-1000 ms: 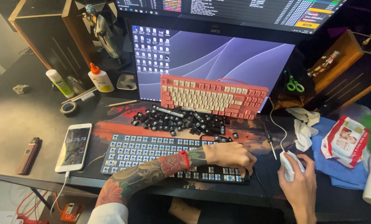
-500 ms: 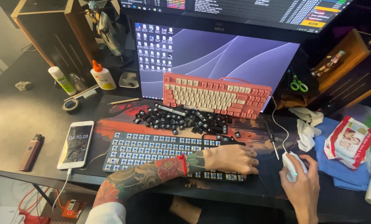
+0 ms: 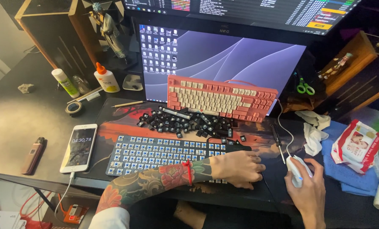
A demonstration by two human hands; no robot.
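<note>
L hand (image 3: 239, 168) lies flat, fingers loosely spread, on the bare keyboard (image 3: 155, 152) at the desk's front edge, steadying it. R hand (image 3: 307, 191) is curled round the mouse (image 3: 298, 169) beside it. Pulled keycaps (image 3: 185, 121) are heaped mid-mat, w/ the pink keyboard (image 3: 221, 97) propped vs monitor (image 3: 223, 55) to clear room.

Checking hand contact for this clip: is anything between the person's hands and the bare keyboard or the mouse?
Nothing visible. The left hand rests directly on the right end of the keyboard without keycaps; the right hand lies on the white mouse. The loose keycaps lie behind the keyboard.
</note>
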